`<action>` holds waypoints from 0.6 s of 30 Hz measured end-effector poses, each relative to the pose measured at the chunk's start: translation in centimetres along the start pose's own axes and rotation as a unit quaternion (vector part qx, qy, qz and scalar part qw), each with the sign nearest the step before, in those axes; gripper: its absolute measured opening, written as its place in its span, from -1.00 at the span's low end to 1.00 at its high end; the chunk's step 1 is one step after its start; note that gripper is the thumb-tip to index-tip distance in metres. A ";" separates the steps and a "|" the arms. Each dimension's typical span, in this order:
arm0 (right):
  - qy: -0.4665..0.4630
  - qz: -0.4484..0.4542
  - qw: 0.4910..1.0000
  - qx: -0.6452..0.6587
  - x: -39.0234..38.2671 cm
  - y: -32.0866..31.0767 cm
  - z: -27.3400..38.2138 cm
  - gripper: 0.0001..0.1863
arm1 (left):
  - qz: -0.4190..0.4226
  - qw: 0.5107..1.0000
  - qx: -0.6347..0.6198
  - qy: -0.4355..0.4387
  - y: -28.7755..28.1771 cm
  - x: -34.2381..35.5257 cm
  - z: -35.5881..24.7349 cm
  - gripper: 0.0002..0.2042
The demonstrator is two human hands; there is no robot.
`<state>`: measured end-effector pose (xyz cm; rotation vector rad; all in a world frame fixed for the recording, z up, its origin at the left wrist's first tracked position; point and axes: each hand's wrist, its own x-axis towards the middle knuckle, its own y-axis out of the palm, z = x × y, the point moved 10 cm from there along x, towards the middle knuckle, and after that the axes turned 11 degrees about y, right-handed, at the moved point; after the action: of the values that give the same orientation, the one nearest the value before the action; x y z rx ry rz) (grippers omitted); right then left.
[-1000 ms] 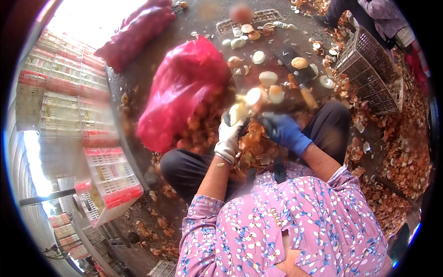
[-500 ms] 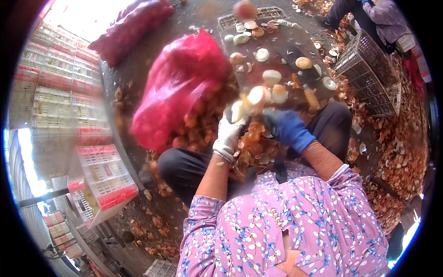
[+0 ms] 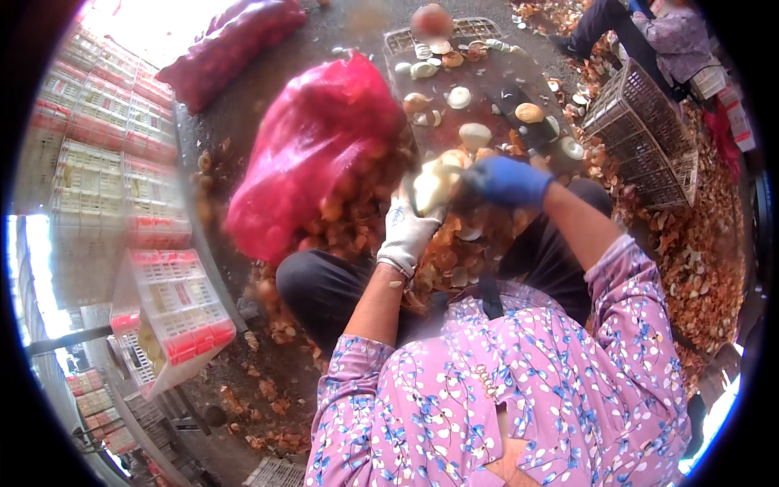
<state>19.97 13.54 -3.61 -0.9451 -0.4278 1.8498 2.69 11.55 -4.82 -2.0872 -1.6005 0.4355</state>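
Note:
In my white-gloved left hand is a pale, partly peeled onion, held up between my knees with the fingers wrapped round it. My blue-gloved right hand is at the onion's right side, its fingers curled and blurred. Whatever they grip is hidden. Just beyond, a white peeled onion rests on a dark low work surface with several other onions and cut pieces. A pink mesh bag lies to the left, unpeeled onions spilling from its mouth toward my lap.
Stacked white and red crates line the left side. Another full mesh bag lies at the far left. A brown plastic crate stands at right amid onion skins. Another person sits at the far right.
My right hand has moved up and outward, now covering the place where orange-handled tools lay. My left hand and the onion have shifted slightly.

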 end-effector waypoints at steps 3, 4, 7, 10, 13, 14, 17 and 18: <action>0.018 0.126 0.953 0.275 1.0 1.4 -4.1 -0.62 | -0.007 0.999 -0.013 0.039 1.0 0.3 0.6 -0.17; 0.000 0.090 0.970 0.228 0.4 1.2 -3.6 -0.63 | -0.014 0.998 -0.052 0.031 0.9 0.3 1.3 -0.17; -0.088 -0.141 0.983 0.080 -3.0 0.9 -1.3 -0.73 | -0.013 0.964 -0.263 -0.035 2.0 0.2 2.8 -0.15; -0.034 -0.212 0.966 0.145 -5.6 2.0 -0.4 -0.66 | -0.009 0.949 -0.312 -0.044 1.7 -0.1 2.9 -0.13; -0.007 -0.248 0.946 0.208 -6.4 2.0 0.4 -0.63 | 0.077 0.929 -0.361 -0.016 2.5 -0.6 0.6 -0.14; 0.001 -0.248 0.936 0.250 -6.5 2.0 0.4 -0.63 | 0.092 0.934 -0.345 0.012 2.3 -1.0 -0.7 -0.14; -0.046 -0.286 0.882 0.373 -6.6 1.0 -0.1 -0.66 | 0.129 0.906 -0.402 0.037 2.0 -1.7 -3.5 -0.11; -0.031 -0.279 0.910 0.305 -6.7 0.5 0.1 -0.70 | 0.119 0.906 -0.404 0.050 1.8 -1.7 -3.5 -0.13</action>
<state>21.05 7.46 -1.07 -0.2862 -0.1126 1.3497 5.47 8.92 -2.95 -2.8614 -1.6282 -0.3374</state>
